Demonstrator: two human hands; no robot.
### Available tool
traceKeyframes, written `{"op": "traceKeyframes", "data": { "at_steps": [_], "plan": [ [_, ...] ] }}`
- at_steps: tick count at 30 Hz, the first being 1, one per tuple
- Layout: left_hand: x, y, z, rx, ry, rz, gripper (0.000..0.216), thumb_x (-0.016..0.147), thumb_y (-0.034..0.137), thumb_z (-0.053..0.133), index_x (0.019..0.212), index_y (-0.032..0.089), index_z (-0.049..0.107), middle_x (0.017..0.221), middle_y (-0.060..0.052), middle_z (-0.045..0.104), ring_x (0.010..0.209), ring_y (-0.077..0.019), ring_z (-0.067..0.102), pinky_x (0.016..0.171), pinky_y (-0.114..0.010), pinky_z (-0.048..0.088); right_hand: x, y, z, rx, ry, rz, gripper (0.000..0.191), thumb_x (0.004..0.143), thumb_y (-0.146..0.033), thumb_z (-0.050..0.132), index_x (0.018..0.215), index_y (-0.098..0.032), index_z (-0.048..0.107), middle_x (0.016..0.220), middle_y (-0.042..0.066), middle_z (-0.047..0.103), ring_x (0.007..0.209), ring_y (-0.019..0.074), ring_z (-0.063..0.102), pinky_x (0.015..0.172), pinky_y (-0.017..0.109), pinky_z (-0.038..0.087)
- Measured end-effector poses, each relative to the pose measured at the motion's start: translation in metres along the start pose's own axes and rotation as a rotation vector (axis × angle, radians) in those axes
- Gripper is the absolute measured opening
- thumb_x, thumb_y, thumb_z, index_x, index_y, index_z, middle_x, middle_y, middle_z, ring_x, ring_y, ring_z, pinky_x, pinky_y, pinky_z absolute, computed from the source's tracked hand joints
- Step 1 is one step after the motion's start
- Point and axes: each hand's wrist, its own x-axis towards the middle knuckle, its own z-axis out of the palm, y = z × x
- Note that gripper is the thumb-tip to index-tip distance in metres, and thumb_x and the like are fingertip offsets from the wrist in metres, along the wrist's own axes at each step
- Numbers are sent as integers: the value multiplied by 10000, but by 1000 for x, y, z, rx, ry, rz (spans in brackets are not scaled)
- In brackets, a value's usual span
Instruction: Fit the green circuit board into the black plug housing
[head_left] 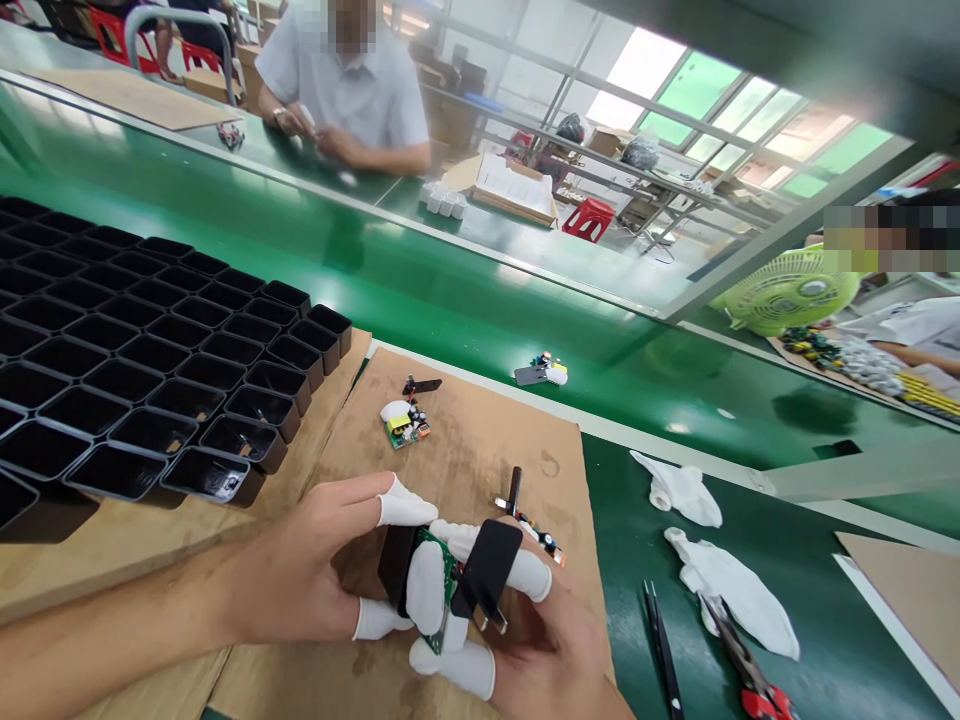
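Tray [150, 350] left of cardboard [480, 440] — tweezers [664, 650], cutters [742, 665] right.

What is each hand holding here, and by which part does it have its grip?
Left hand grips the black housing by its sides; right hand pinches the black plug cover by its edges, green circuit board between them.

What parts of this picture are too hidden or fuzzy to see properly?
- Head view: the green circuit board is mostly covered by white-capped fingers of the left hand.
- The red-handled cutters and the right hand run off the bottom edge.
- The small white cylinders across the green belt are too small to identify.
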Motion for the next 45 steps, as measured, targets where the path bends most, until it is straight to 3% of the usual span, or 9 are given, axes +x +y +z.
{"op": "traceKeyframes", "data": {
  "at_steps": [7, 17, 20, 26, 30, 36, 38, 42, 45],
  "plan": [
    [0, 1, 2, 19, 7, 16, 553, 832, 239, 1021, 1329, 283, 781, 1054, 4, 823, 908, -204, 805, 810, -276, 650, -3, 4, -1, 7, -17, 3, 555, 878, -244, 1054, 1358, -352, 798, 1101, 36, 843, 888, 293, 773, 798, 407, 654],
    [-2, -2, 1, 21, 13, 3, 565, 788, 159, 975, 1302, 263, 765, 1080, 4, 824, 940, -194, 819, 807, -260, 623, -3, 5, 0, 24, -46, 19, 627, 907, -266, 1045, 1458, -347, 758, 1159, 41, 821, 973, 268, 791, 891, 378, 657],
    [0, -1, 1, -5, 8, -12, 585, 785, 149, 975, 1317, 267, 762, 1067, 15, 810, 915, -181, 807, 797, -256, 610, -5, 5, 2, 70, -8, 101, 598, 895, -351, 1062, 1410, -322, 761, 1185, 53, 820, 1047, 277, 808, 962, 375, 675],
    [0, -3, 0, 17, 16, -6, 644, 751, 143, 1013, 1324, 274, 748, 1054, 35, 800, 894, -163, 801, 798, -243, 595, -4, 4, 8, 219, 54, 187, 667, 801, -426, 1121, 1376, -341, 794, 1143, 45, 862, 947, 252, 839, 892, 341, 722],
    [0, -2, 0, 3, 0, -15, 631, 759, 141, 1008, 1319, 285, 754, 1046, 41, 797, 877, -160, 791, 776, -241, 590, -6, 8, 11, 241, 128, 178, 661, 746, -445, 1145, 1318, -335, 833, 1056, 39, 865, 871, 253, 810, 859, 365, 718],
    [0, -2, 1, 9, -39, -36, 616, 772, 190, 1026, 1316, 286, 753, 1094, 29, 818, 924, -184, 808, 783, -255, 598, -5, 9, 13, 219, 153, 124, 674, 708, -372, 1169, 1317, -356, 878, 1114, 54, 865, 934, 287, 803, 892, 395, 693],
    [0, -2, 1, 17, -43, -40, 644, 767, 192, 1033, 1337, 280, 746, 1120, 18, 827, 958, -198, 818, 802, -262, 609, -4, 8, 14, 304, 191, 141, 693, 685, -342, 1181, 1309, -373, 883, 1080, 44, 862, 925, 285, 804, 877, 396, 699],
    [0, -2, 2, 31, -37, -21, 636, 766, 112, 991, 1336, 276, 762, 1142, 5, 829, 990, -207, 822, 818, -266, 624, -4, 4, 10, 542, 254, 281, 746, 659, -329, 1197, 1324, -396, 867, 1151, 52, 872, 1075, 332, 839, 1060, 499, 690],
    [-1, -3, 2, 43, -20, -17, 611, 780, 129, 986, 1333, 269, 767, 1152, -12, 836, 990, -222, 826, 826, -288, 649, -3, -1, 5, 649, 261, 370, 850, 582, -292, 1223, 1339, -403, 851, 1146, 47, 864, 1009, 317, 833, 969, 481, 706]
  ]
}}
